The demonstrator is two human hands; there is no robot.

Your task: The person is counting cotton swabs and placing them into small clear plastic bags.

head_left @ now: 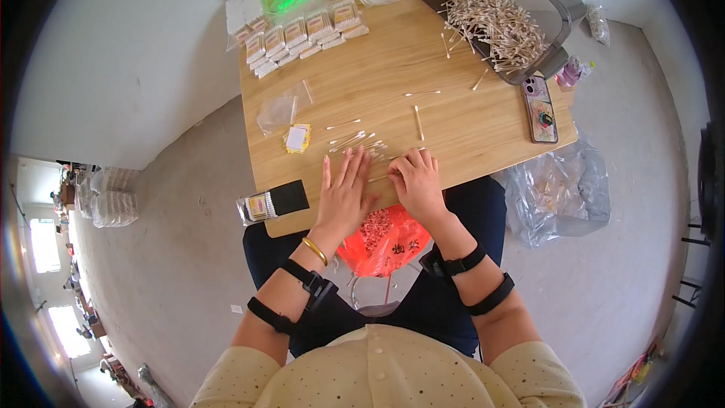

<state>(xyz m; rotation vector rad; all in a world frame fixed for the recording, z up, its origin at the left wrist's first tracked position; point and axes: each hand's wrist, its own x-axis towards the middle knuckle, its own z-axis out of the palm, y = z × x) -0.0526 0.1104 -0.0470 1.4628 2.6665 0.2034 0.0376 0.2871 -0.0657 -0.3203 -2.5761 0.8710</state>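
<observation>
Cotton swabs (355, 140) lie loose on the wooden table (468, 136), just beyond the flat, released left hand (343, 196). Right hand (415, 181) curls over a few; whether it grips them is unclear. Gathering seems underway, and bunching them evenly would come next.

A light wooden table (453, 136) stands on a grey concrete floor (196, 242) beside a white wall (128, 53).

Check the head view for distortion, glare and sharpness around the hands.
Head view: fisheye bends the table edges and darkens the corners; bright window glare at lower left; the left hand, right hand and cotton swabs are evenly lit and sharp.
</observation>
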